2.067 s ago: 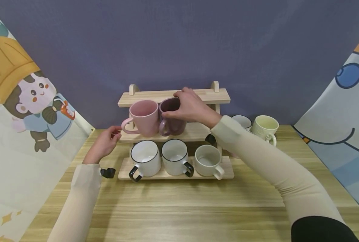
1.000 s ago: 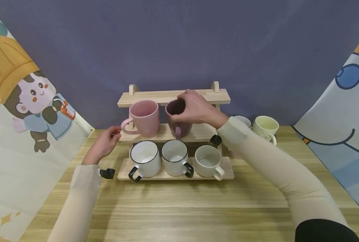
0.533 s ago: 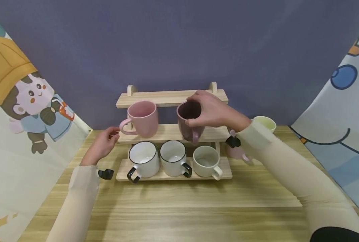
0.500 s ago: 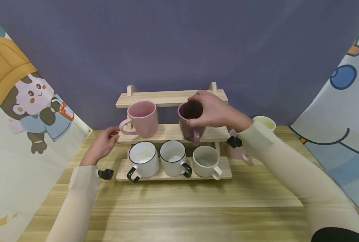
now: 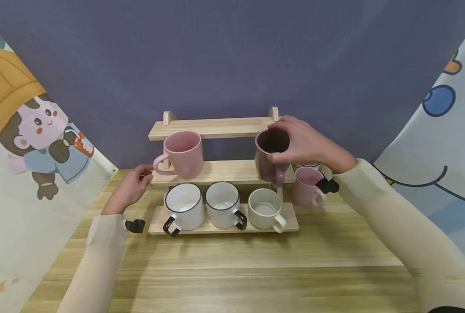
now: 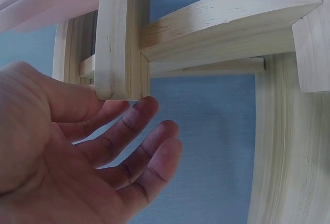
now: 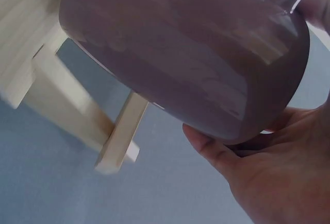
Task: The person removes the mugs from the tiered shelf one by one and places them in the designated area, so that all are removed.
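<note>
My right hand [image 5: 306, 145] grips a dark purple mug [image 5: 265, 167] near its rim from above, thumb in front and fingers behind. The mug is at the right end of the middle board of a wooden shelf rack [image 5: 228, 171]; whether its base touches the board I cannot tell. In the right wrist view the mug's glossy side [image 7: 170, 54] fills the top. My left hand [image 5: 130, 187] pinches the left end of the middle board [image 6: 113, 44] between thumb and index finger, the other fingers loosely bent below. A pink mug [image 5: 183, 156] stands at the left of that board.
The lowest board holds two white mugs with black rims, the left one [image 5: 184, 208] and the middle one [image 5: 222, 206], plus a cream mug [image 5: 265, 211]. Right of the rack a smaller pink mug [image 5: 306, 191] stands on the table [image 5: 224, 278], another mug partly hidden behind it.
My right hand has carried the purple mug from beside the pink mug rightward to the board's right end, its handle turning to the front. The left hand keeps its place on the board.
</note>
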Tool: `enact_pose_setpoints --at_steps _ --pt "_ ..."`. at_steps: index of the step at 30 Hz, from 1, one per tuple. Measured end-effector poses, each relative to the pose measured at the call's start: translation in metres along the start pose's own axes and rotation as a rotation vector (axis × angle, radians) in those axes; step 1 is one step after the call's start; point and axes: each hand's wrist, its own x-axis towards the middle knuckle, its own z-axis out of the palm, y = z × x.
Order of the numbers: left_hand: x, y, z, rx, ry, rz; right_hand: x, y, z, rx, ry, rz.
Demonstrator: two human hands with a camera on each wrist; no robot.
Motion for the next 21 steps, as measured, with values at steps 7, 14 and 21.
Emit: enact_pose_setpoints --at_steps 7,14,21 --pt "-0.001 0.002 -0.001 0.003 -0.003 0.011 -0.023 0.017 -0.015 -0.019 0.036 0.024" --pt "-0.003 0.006 -0.003 0.003 -0.006 0.018 -0.056 0.029 -0.033 -0.051 0.041 0.092" --pt "-0.005 0.007 -0.003 -0.003 -0.014 0.018 -0.093 0.051 -0.037 -0.087 0.046 0.160"
